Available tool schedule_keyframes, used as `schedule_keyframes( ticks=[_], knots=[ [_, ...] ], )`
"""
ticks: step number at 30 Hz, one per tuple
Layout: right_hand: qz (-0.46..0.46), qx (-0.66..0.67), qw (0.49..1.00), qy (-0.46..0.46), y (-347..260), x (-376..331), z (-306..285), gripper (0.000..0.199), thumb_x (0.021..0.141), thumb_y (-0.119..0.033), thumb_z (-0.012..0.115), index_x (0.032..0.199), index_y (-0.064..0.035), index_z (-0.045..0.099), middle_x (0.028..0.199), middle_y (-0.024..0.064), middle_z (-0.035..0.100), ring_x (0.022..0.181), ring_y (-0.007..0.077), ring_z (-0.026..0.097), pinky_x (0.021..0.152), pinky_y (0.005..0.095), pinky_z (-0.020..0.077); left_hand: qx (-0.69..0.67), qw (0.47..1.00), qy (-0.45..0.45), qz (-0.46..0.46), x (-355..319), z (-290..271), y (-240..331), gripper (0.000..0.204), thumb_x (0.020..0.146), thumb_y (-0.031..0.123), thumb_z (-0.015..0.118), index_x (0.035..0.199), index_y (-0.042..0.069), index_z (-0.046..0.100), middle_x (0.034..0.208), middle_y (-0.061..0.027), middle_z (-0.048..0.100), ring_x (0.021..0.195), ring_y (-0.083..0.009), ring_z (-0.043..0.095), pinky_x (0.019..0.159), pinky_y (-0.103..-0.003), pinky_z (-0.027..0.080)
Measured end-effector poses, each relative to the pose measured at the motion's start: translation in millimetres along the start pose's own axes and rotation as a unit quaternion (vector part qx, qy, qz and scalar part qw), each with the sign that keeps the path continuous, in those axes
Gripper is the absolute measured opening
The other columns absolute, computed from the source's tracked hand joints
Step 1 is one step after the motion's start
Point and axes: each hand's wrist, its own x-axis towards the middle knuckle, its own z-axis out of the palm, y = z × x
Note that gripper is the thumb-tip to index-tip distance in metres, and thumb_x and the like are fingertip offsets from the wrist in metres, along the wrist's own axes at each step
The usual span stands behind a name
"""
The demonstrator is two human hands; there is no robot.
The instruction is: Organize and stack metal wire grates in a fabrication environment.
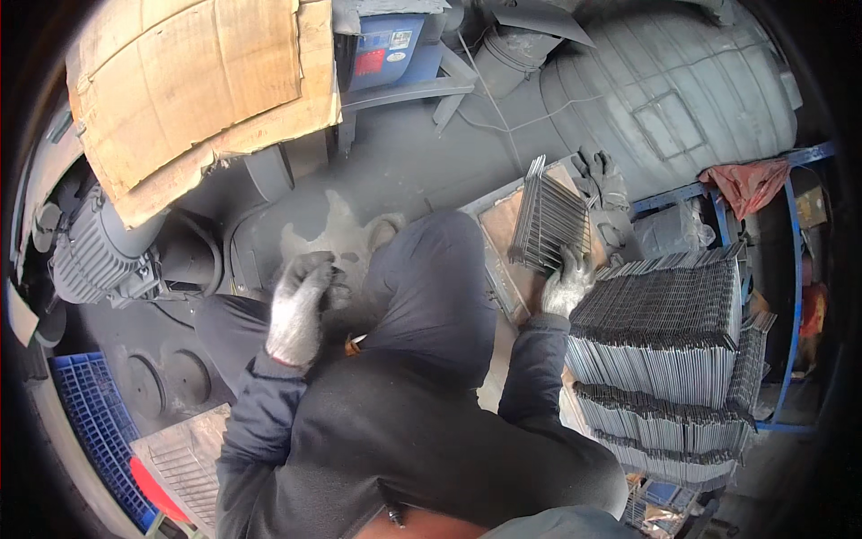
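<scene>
My right hand (pixel 568 280), in a grey-white work glove, grips the near corner of a small bundle of metal wire grids (pixel 549 218). The bundle leans over a brown board (pixel 505 225) on a narrow bench. Just right of that hand rises a tall stack of similar wire grids (pixel 655 314), layered in several bundles. My left hand (pixel 301 305), gloved too with darkened fingertips, hovers above my left leg. Its fingers are loosely bent and apart, and nothing shows in them.
Dark gloves (pixel 606 180) lie beyond the bundle. A large grey drum (pixel 669 99) stands far right, near a blue metal frame (pixel 792 296) with a red cloth (pixel 748 186). Cardboard (pixel 197 90) covers the far left above a motor (pixel 103 247). A blue crate (pixel 99 431) sits near left.
</scene>
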Motion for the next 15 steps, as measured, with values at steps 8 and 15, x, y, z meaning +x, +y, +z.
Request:
schedule_keyframes(
  ticks=[8,15],
  knots=[
    [0.001,0.008,0.995,-0.097,-13.2,2.9,-3.4,0.055,0.077,-0.003,0.065,0.131,-0.0139,0.072,0.141,0.015,0.067,0.139,0.0385,0.056,0.119,0.0548,0.0387,0.065,0.979,0.166,0.103,-69.1,-75.7,43.1,0.028,0.107,0.015,0.067,0.131,0.001,0.064,0.105,-0.0089,0.071,0.086,-0.0181,0.07,0.078,-0.031,0.057],
    [0.083,0.012,0.996,0.018,-33.9,26.5,-4.8,0.051,0.087,-0.001,0.068,0.137,0.0062,0.064,0.138,0.0256,0.068,0.127,0.0411,0.066,0.114,0.0452,0.0505,0.329,0.732,0.545,0.242,-246.0,-307.7,46.2,0.036,0.105,0.017,0.067,0.135,-0.002,0.063,0.117,-0.0175,0.072,0.105,-0.0265,0.07,0.092,-0.036,0.058]
  ],
)
